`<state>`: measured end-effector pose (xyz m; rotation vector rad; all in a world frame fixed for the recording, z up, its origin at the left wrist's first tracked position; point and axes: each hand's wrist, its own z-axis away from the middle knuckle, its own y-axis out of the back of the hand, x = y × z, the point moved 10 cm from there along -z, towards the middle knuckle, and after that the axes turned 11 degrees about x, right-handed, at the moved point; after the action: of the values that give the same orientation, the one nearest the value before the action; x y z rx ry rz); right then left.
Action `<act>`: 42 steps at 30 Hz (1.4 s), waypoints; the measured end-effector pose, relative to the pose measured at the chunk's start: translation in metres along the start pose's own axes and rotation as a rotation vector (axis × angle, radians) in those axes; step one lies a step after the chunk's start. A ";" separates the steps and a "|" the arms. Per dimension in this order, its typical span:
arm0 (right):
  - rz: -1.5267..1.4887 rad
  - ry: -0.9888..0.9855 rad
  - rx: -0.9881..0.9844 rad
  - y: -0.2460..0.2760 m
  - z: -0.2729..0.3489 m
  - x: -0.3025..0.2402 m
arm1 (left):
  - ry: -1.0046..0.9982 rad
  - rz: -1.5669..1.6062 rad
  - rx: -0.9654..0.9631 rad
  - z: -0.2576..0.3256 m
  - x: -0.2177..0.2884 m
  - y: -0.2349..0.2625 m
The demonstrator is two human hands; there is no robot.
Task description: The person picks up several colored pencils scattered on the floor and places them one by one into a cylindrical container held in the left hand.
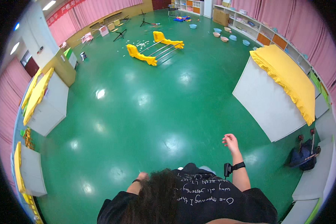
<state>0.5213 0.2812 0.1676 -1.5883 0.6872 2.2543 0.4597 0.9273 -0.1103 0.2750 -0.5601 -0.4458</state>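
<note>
Right hand [230,142]: raised over the green floor [145,108], fingers loosely curled, grasping nothing, clear of every object.
Right wrist: black band with a small black device [227,168] jutting toward the body.
Left hand [142,176]: low against the dark shirt, mostly hidden by hair; released or clenched, cannot tell.
Nearest to right hand: white cabinet with a yellow cushion top [283,80], apart, toward the floor's right edge.
Lower right edge of floor: dark blue bag with red-knobbed sticks [304,154], beside a white unit.
Left edge of floor: white cabinets with yellow tops [44,100], in a row.
Far end of floor: yellow-ended frame with metal bars [155,47], lying flat, white scraps just beside it.
Far right edge: shelving [250,22] with coloured bowls [224,35] on the floor in front.
</note>
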 end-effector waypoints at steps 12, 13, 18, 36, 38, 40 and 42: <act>-0.083 -0.186 0.121 -0.011 -0.296 -0.045 | -0.322 -0.189 0.043 -0.126 0.409 -0.027; -0.075 -0.173 0.083 -0.024 -0.328 -0.063 | -0.238 -0.166 0.010 -0.148 0.397 -0.026; -0.036 0.024 0.122 -0.074 -0.478 -0.155 | -0.021 0.150 0.069 -0.204 0.451 -0.007; -0.033 0.081 -0.129 -0.304 -0.894 -0.366 | -0.662 -0.949 0.159 -0.416 0.788 0.033; -0.090 0.138 -0.102 -0.308 -0.937 -0.406 | -0.652 -0.892 0.188 -0.451 0.876 0.061; -0.180 0.237 -0.093 -0.327 -0.962 -0.457 | 0.060 0.316 0.155 -0.500 0.909 0.098; -0.146 0.242 -0.125 -0.347 -0.994 -0.481 | 0.020 0.440 0.275 -0.524 0.996 0.113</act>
<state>1.6502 0.0509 0.2725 -1.9261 0.4771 2.0570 1.5459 0.6194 -0.0492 0.4067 -0.6423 0.0615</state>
